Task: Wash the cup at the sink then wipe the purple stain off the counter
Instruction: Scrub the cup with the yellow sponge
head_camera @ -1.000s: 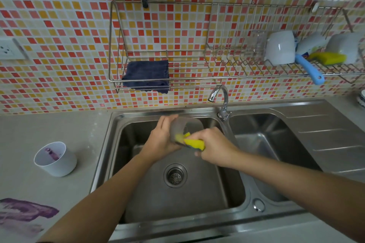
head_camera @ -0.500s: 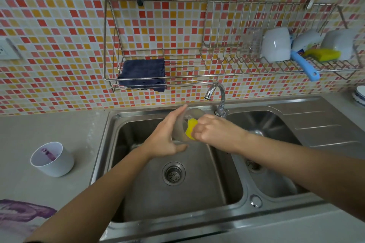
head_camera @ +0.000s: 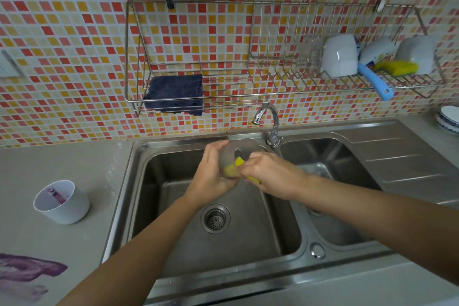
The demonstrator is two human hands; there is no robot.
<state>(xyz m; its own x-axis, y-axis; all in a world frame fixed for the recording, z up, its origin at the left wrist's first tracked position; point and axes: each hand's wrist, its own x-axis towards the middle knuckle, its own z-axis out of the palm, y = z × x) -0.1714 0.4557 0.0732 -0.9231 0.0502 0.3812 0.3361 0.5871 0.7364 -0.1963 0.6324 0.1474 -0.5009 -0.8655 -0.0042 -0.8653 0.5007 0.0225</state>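
Both bare forearms forward, left grip (head_camera: 211,174) and right grip (head_camera: 270,176) close together, each curled.

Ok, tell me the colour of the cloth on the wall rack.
The cloth is dark blue; head view.

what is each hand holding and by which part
The left hand grips the translucent cup round its side wall. The right hand pinches the yellow sponge by its outer end, the rest pushed inside the cup.
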